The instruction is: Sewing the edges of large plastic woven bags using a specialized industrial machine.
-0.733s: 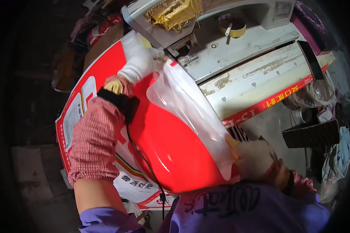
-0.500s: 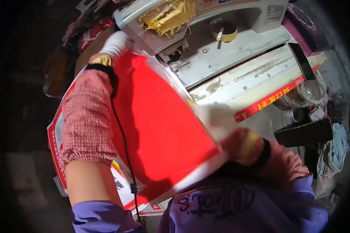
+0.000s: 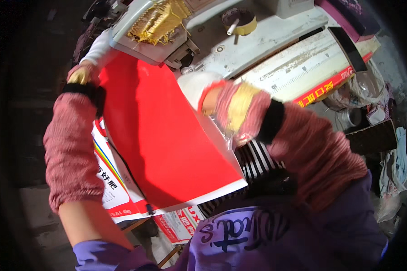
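Note:
A large red sack (image 3: 167, 135) with white margins lies slanted across my front, its far end beneath the head of a grey sewing machine (image 3: 140, 34). My left hand (image 3: 98, 49), in a white glove, is closed on the sack's far left edge; the machine head partly hides its fingertips. My white-gloved right hand (image 3: 196, 86) is closed at the sack's right edge, close by the presser foot (image 3: 185, 61). Its separate fingers are blurred. Along that edge some clear plastic film (image 3: 219, 128) sticks out. Beside my left forearm, a white printed panel (image 3: 115, 174) of sack shows.
A yellowish tape roll (image 3: 246, 26) with a white stick lies on the machine bed. A white box (image 3: 285, 81) with a red printed strip lies to its right. Yellow woven cloth (image 3: 160, 22) covers part of the machine head. A dark open box (image 3: 373, 137) stands at right.
My right hand has moved up and left along the sack's edge toward the presser foot. My left hand and the sack have shifted left in view. The machine also appears further left.

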Tool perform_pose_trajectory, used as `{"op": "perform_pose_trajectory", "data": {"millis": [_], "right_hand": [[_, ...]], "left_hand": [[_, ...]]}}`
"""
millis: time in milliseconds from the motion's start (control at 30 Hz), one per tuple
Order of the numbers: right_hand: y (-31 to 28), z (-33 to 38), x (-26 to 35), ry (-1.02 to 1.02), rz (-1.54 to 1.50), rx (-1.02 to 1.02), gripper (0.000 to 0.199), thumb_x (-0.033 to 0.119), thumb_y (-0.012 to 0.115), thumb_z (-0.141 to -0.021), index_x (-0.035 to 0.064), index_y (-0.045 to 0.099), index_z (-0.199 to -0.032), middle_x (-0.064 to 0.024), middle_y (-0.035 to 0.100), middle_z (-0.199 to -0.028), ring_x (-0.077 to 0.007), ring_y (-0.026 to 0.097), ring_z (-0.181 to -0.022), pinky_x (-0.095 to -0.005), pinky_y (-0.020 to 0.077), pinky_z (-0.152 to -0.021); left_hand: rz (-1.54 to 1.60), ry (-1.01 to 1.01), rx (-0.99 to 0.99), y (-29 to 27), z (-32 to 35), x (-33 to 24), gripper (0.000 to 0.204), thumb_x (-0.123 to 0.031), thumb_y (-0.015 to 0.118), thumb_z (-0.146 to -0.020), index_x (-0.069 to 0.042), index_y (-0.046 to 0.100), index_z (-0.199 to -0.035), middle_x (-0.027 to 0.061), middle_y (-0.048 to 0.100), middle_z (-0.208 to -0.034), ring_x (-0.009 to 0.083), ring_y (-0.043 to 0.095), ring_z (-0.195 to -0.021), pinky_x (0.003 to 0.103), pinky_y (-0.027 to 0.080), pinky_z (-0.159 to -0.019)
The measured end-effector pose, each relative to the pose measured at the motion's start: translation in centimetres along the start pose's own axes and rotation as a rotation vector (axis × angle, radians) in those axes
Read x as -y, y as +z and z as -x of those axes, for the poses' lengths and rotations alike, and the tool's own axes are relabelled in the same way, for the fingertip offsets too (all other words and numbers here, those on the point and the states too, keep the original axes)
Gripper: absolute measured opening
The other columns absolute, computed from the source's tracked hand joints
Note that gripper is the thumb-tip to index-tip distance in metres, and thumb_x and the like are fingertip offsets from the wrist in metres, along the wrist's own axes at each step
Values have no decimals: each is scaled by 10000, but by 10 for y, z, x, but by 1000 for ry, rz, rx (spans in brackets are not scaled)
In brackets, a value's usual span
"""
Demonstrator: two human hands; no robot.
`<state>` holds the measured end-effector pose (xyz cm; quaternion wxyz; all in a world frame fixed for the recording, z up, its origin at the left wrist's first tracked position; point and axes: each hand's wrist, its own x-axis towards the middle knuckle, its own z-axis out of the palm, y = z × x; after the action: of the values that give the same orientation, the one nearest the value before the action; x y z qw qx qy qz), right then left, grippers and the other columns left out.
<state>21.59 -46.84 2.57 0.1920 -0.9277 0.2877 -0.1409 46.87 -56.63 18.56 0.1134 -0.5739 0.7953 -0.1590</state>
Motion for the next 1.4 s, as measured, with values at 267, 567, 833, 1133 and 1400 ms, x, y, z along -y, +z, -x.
{"op": "perform_pose_trajectory", "data": {"millis": [267, 567, 833, 1133, 1400], "right_hand": [[2, -38, -46, -309, -83, 197, 187, 245, 631, -711, 95, 687, -809, -124, 646, -704, -297, 614, -622, -406, 479, -586], [-29, -14, -26, -286, 44, 236, 227, 179, 611, -689, 48, 706, -848, -187, 670, -800, -351, 647, -717, -425, 505, -634], [-22, -10, -18, -59, -185, 230, 341, 302, 799, -572, 120, 710, -847, -84, 688, -827, -227, 652, -739, -306, 521, -667], [-5, -18, -29, -351, 104, 223, 244, 202, 633, -715, 117, 735, -919, -105, 705, -884, -285, 676, -795, -379, 528, -698], [16, -38, -27, -189, 211, 221, 204, 233, 620, -729, 117, 717, -865, -85, 688, -831, -282, 646, -752, -393, 504, -655]], "left_hand": [[-49, 547, 82, -119, 89, -193, 114, -135, 663, -699, -53, 592, -734, 103, 591, -682, 338, 578, -711, 422, 463, -639], [457, 712, 722, -139, 88, -282, 444, -433, 722, -709, -68, 513, -567, 72, 424, -527, 291, 501, -536, 414, 400, -527], [391, -39, 1062, -213, 130, -248, 281, -297, 627, -858, -57, 613, -711, 88, 554, -582, 228, 583, -552, 335, 470, -541], [439, 17, 537, -161, 149, -252, 884, -405, 809, -680, 38, 389, -1320, 242, 480, -1268, 327, 506, -1164, 384, 422, -958], [374, 214, 640, -140, 130, -256, 865, -142, 728, -711, -41, 273, -1440, 195, 540, -1206, 316, 543, -1035, 373, 446, -901]]}}
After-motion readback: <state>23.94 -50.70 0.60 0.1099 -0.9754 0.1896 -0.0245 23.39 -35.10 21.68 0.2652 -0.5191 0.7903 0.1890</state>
